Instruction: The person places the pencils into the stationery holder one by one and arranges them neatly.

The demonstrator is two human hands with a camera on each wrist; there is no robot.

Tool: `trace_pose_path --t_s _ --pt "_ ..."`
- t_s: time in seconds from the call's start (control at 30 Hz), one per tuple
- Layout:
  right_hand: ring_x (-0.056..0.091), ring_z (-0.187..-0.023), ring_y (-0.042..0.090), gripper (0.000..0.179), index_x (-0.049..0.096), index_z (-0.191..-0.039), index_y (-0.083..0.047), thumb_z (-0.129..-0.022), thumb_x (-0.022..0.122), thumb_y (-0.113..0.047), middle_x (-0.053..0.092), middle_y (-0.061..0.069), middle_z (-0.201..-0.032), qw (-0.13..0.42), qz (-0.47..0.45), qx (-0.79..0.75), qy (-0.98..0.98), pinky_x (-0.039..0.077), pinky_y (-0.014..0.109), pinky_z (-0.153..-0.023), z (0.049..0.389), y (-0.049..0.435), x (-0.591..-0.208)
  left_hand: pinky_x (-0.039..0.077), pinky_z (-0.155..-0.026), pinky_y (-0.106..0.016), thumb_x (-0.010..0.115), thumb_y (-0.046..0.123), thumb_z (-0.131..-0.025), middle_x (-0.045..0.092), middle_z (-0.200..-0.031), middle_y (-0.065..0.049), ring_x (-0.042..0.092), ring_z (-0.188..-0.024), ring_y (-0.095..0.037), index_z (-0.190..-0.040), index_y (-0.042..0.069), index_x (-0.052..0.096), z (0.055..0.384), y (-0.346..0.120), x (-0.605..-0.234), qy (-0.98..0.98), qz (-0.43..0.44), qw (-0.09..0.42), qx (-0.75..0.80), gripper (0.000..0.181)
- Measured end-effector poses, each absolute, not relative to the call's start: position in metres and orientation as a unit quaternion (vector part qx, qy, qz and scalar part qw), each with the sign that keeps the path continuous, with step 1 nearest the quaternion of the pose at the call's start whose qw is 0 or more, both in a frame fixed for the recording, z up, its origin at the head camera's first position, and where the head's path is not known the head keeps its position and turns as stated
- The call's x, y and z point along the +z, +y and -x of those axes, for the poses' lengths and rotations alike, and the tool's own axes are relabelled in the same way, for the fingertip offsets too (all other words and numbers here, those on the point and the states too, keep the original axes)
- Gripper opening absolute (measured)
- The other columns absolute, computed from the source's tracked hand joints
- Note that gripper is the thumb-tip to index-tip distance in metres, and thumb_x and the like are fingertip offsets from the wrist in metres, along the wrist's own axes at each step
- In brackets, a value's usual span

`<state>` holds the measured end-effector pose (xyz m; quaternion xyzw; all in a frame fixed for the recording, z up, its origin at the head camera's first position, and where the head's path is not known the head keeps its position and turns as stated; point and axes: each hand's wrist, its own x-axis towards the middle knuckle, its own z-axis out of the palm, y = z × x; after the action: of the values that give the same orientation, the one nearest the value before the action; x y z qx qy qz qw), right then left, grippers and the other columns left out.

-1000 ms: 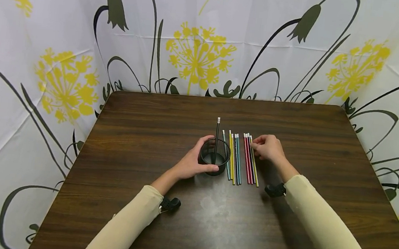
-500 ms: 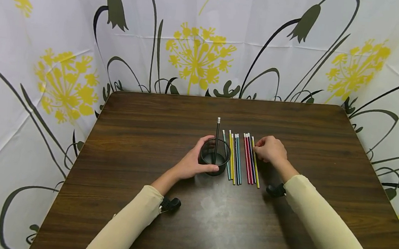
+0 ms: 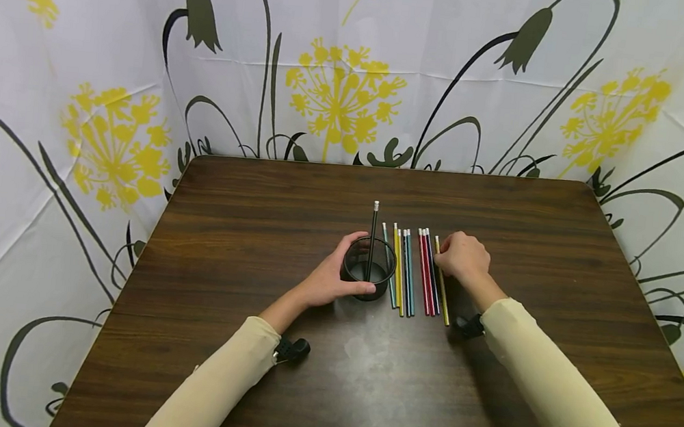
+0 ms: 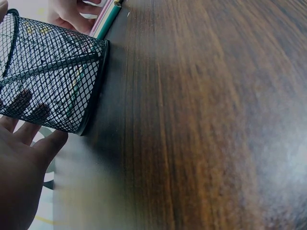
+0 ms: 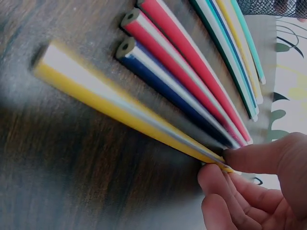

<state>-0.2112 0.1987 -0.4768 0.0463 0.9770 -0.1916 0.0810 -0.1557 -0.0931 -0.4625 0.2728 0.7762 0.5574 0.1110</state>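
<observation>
A black mesh pencil cup [image 3: 379,291] stands upright on the table, and my left hand [image 3: 328,281] grips its side with thumb and fingers around it. One black pencil [image 3: 374,227] leans in the cup, its white eraser end up; the left wrist view shows it through the mesh [image 4: 53,72]. My right hand [image 3: 464,261] pinches a yellow pencil [image 5: 120,105] near its far end between thumb and fingertips. This pencil lies at a slight angle, apart from a dark blue pencil [image 5: 168,88] and two red pencils [image 5: 180,60] beside it.
Between the cup and the red pencils lies another row of several pencils [image 3: 405,274], in yellow, blue and teal. All sit on a dark wood-grain table [image 3: 241,231]. Behind its far edge hangs a white curtain [image 3: 460,18] with yellow and grey-green flowers.
My right hand has drawn the yellow pencil a little to the right, opening a gap from the dark blue one. The left hand and cup have stayed in place.
</observation>
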Motion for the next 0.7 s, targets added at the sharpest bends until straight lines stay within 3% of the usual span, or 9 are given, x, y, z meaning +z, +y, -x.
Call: trace_pose_path --t_s 0.33,0.7 --pt "0.062 -0.055 0.017 0.019 0.068 -0.094 -0.007 -0.089 0.066 -0.025 0.065 0.002 -0.062 0.11 -0.052 -0.263 0.957 0.044 0.036 -0.055 0.209 0.205 -0.471 0.027 -0.108 -0.058 0.08 0.014 -0.082 0.042 -0.145 -0.016 0.039 -0.133 -0.039 -0.152 0.011 0.025 0.155 -0.094 -0.464 0.779 -0.268 0.111 0.556 0.089" --pt "0.066 -0.07 0.021 0.024 0.068 -0.106 -0.008 -0.093 0.064 -0.028 0.071 0.006 -0.085 0.019 -0.036 -0.337 0.941 0.042 0.038 -0.064 0.206 0.207 -0.43 0.026 -0.108 -0.059 0.079 0.012 -0.082 0.042 -0.145 -0.017 0.04 -0.132 -0.041 -0.152 0.01 0.024 0.157 -0.094 -0.464 0.773 -0.271 0.115 0.562 0.089"
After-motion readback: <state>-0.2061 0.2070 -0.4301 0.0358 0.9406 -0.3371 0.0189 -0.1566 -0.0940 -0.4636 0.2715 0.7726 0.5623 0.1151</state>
